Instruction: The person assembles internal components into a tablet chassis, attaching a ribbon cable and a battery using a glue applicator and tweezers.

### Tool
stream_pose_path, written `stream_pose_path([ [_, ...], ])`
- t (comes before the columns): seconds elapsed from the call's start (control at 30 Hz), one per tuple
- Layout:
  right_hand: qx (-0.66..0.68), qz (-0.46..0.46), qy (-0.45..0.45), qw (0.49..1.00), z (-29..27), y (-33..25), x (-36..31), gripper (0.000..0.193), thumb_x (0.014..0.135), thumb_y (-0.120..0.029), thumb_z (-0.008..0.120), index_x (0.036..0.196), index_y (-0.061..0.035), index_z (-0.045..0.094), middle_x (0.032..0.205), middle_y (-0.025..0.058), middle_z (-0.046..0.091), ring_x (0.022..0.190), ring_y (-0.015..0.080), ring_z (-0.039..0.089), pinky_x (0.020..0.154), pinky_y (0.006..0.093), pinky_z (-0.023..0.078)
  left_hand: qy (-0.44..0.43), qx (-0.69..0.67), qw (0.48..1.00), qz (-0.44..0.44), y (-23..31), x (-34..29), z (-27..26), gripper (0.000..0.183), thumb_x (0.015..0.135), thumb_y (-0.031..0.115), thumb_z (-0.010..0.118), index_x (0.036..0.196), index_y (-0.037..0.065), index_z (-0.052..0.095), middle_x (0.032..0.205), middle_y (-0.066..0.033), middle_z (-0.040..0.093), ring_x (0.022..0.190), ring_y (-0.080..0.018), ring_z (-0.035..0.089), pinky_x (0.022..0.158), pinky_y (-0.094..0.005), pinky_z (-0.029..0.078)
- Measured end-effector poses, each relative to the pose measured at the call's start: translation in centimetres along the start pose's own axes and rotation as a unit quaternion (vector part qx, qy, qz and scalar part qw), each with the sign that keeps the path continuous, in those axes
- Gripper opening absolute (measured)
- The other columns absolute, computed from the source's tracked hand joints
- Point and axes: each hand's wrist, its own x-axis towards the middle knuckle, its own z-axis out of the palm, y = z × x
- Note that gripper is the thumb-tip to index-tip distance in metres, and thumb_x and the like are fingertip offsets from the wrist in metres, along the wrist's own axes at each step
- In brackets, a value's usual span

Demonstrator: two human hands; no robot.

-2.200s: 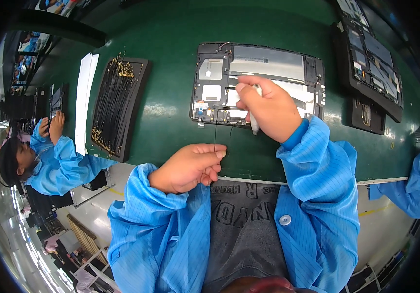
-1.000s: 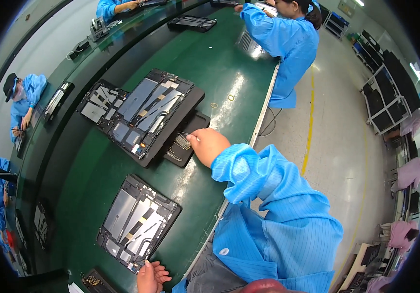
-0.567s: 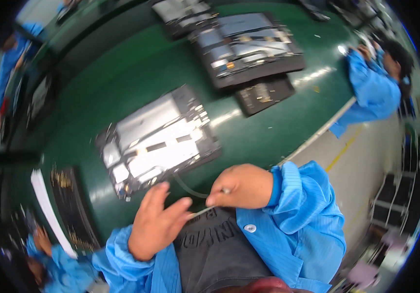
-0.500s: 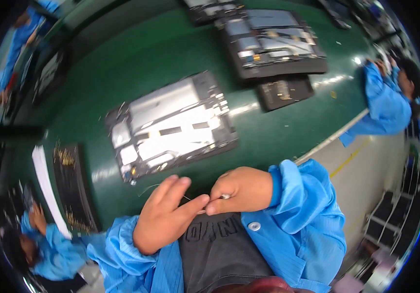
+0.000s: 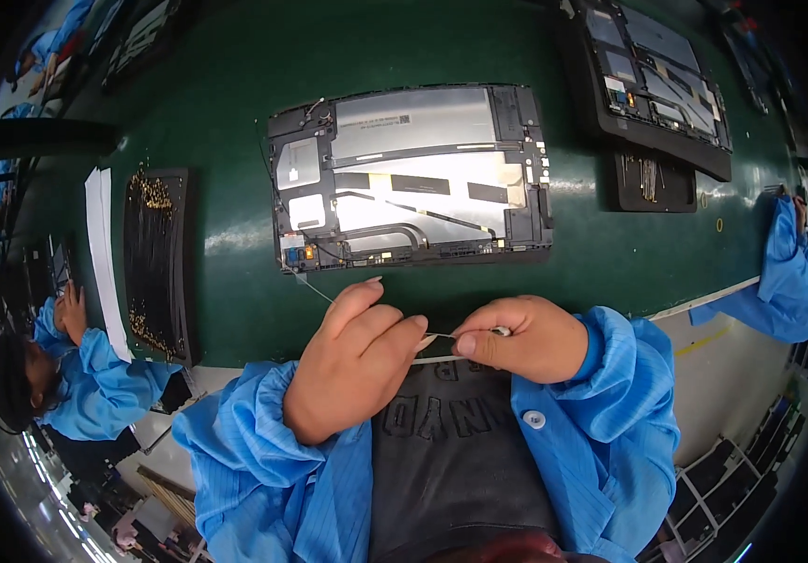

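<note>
Close to my body, at the table's near edge, both hands are closed in front of my dark shirt. A thin wire [image 5: 438,335] stretches across the small gap between their fingertips. My left hand [image 5: 352,361] pinches one side of it, and my right hand [image 5: 526,340] pinches the other between thumb and forefinger. A small pale piece [image 5: 502,330] pokes out of the right fist; its kind cannot be made out. Another thin strand [image 5: 315,287] runs from my left fingers toward the near left corner of an opened flat device [image 5: 423,225], which has silver plates and black cabling inside.
On the green table [image 5: 235,310] at left are a black tray of gold-tipped cables [image 5: 155,272] and a white strip [image 5: 104,253]. Another opened device [image 5: 657,75] lies on a dark block at far right, by a small black tray [image 5: 629,188]. Co-workers in blue sit at both sides.
The view has turned and shifted, so the opened device now appears straighter and farther right. My fingertips have drawn slightly apart, with the wire showing between them.
</note>
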Motion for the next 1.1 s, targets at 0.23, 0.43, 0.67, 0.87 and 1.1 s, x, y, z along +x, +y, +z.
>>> stream_pose_path([
  [0.23,0.085,0.048,0.048,0.994,-0.2,0.1,-0.9,0.023,0.079,-0.025,0.053,0.088,-0.0038,0.058,0.072,0.0033,0.057,0.066,0.0084,0.051,0.060,0.0210,0.042,0.000,-0.042,0.998,0.045,0.1,2.1,0.9,0.027,0.060,0.003,0.062,0.086,0.005,0.057,0.074,-0.0081,0.046,0.080,-0.0283,0.045,0.078,-0.0399,0.039],
  [0.43,0.039,-0.060,0.073,0.995,-0.6,0.7,-0.3,0.034,0.079,-0.037,0.049,0.087,-0.0046,0.057,0.074,0.0021,0.055,0.064,0.0089,0.050,0.056,0.0233,0.042,-0.021,0.023,0.997,0.074,0.4,2.6,1.4,0.019,0.068,0.000,0.057,0.086,0.003,0.053,0.074,-0.0099,0.047,0.080,-0.0299,0.045,0.085,-0.0418,0.033],
  [0.67,0.132,-0.034,0.120,0.983,0.2,0.9,-1.4,0.034,0.077,-0.040,0.047,0.082,-0.0059,0.053,0.073,0.0006,0.051,0.059,0.0096,0.045,0.051,0.0220,0.039,-0.031,0.013,0.991,0.130,0.8,3.7,1.8,0.010,0.073,-0.002,0.049,0.082,-0.001,0.048,0.076,-0.0122,0.046,0.083,-0.0313,0.044,0.086,-0.0429,0.031],
  [0.87,0.181,-0.046,0.097,0.978,0.2,1.0,0.3,0.034,0.077,-0.038,0.049,0.082,-0.0043,0.053,0.072,0.0018,0.052,0.058,0.0095,0.045,0.050,0.0220,0.040,0.007,0.061,0.994,0.087,0.5,2.8,1.6,0.016,0.071,-0.001,0.054,0.085,0.001,0.048,0.080,-0.0120,0.046,0.088,-0.0341,0.042,0.085,-0.0449,0.032],
  [1.1,0.403,-0.136,0.294,0.856,-1.6,0.4,1.5,0.020,0.080,-0.020,0.049,0.091,-0.0035,0.049,0.080,0.0074,0.054,0.063,0.0142,0.053,0.048,0.0243,0.043,0.022,0.089,0.996,0.007,-1.3,3.3,1.7,0.015,0.065,0.001,0.057,0.079,0.003,0.054,0.080,-0.0101,0.049,0.085,-0.0313,0.044,0.082,-0.0441,0.034],
])
